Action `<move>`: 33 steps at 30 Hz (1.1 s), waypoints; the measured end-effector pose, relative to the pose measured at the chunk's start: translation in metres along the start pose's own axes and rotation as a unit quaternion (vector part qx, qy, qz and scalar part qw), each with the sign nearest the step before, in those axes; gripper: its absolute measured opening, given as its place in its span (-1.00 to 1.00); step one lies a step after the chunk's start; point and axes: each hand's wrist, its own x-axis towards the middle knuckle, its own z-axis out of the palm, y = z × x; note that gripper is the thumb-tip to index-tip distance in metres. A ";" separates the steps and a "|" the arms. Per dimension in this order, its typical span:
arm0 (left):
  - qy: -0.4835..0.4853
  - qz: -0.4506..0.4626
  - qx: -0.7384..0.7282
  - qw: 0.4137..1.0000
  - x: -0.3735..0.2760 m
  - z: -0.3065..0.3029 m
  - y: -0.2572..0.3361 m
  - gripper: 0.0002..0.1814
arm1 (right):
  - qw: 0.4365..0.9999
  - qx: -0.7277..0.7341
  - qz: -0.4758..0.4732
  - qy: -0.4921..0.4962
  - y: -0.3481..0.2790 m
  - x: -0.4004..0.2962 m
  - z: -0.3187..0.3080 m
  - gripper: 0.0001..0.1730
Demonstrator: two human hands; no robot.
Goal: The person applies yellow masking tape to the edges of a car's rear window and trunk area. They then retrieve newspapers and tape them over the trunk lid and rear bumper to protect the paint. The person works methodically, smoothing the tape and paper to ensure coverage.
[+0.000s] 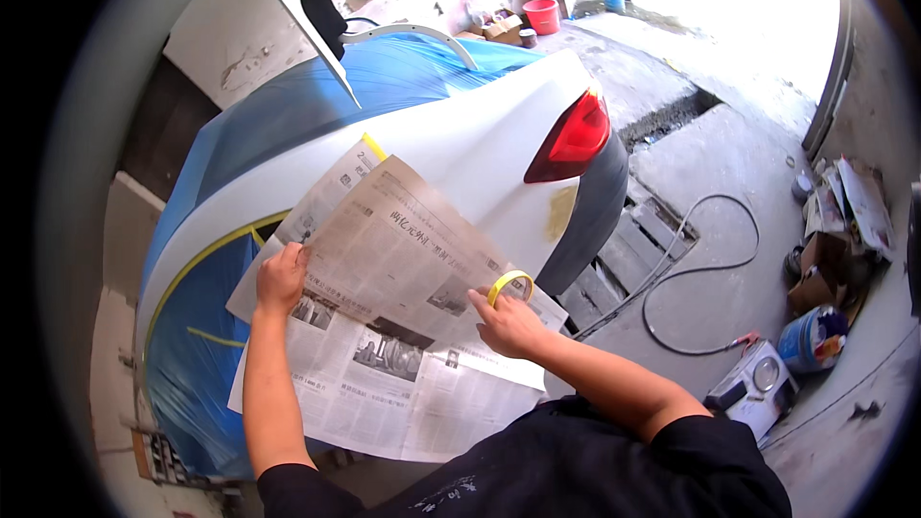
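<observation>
My left hand [283, 277] grips the left edge of a newspaper sheet [403, 252] spread in front of me. My right hand [509, 324] holds a roll of yellow masking tape [512, 288] over the right side of the paper. Behind it stands a white car rear fender [446, 137] with a red tail light [572, 137]; a yellowish patch [559, 212] shows below the light. Blue masking film [302, 86] covers the car body and the wheel opening, whose rim carries yellow tape [173, 288]. A strip of yellow tape also lies along the paper's upper corner, against the fender.
A hose [647, 302] curls on the concrete floor to the right, beside slats over a floor channel [640, 237]. Along the right wall are a blue bucket [802, 342], cardboard boxes [820, 266] and a white device [763, 381]. A red bucket [541, 16] stands at the back.
</observation>
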 end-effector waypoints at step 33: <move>0.020 0.253 0.212 0.944 0.060 0.171 0.001 -0.25 | 0.979 -0.078 0.071 0.175 -0.019 0.137 0.095 -0.16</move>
